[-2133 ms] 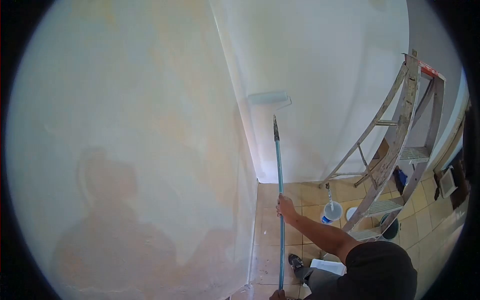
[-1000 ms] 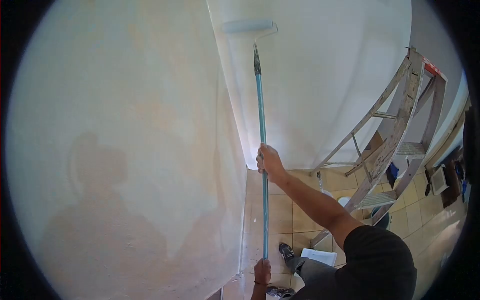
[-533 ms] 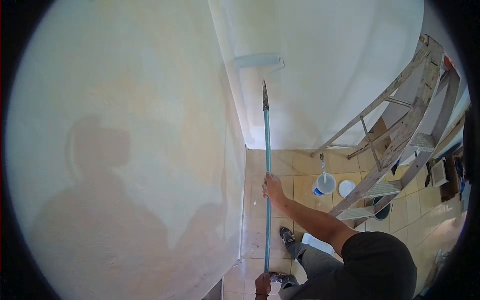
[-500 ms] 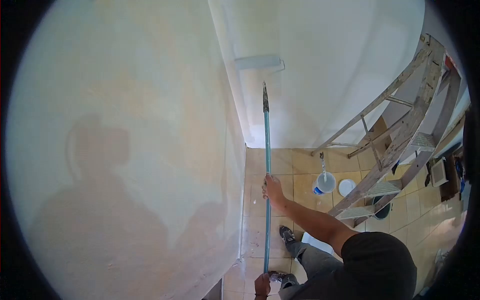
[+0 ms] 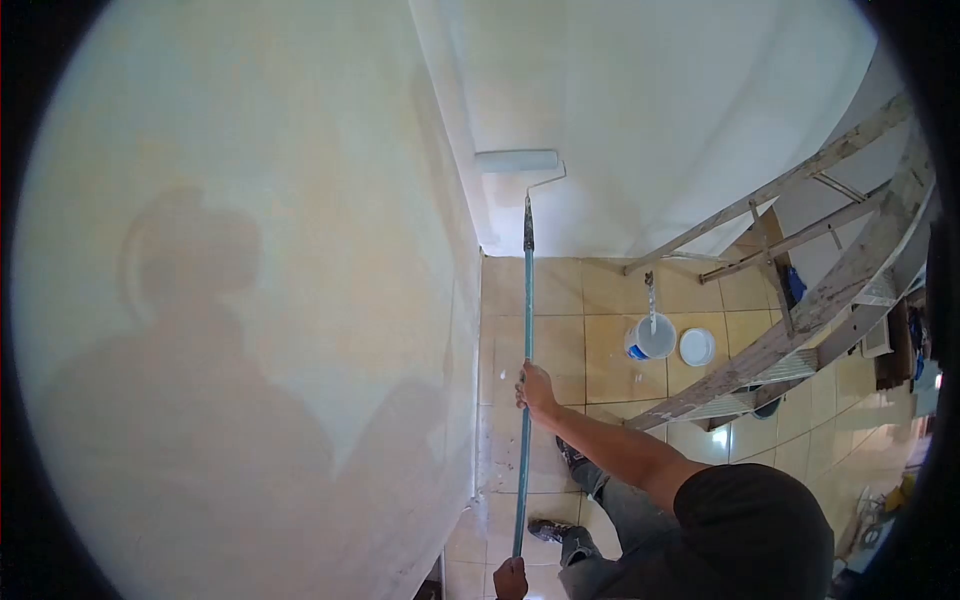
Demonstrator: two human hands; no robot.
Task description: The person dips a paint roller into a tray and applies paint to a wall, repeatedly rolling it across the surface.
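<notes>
Against the far wall, low at 12 o'clock, the roller lies crosswise, touching the paint just right of the corner. Its pole runs nearly upright, long axis from 6 to 12 o'clock, head pointing up. Right hand wraps the pole at mid-length, grip fully closed round it; left hand clasps the bottom end at the frame edge. At 2 o'clock a pail and lid sit on the tiled floor, near a leaning ladder. Nothing stands between roller and wall.
</notes>
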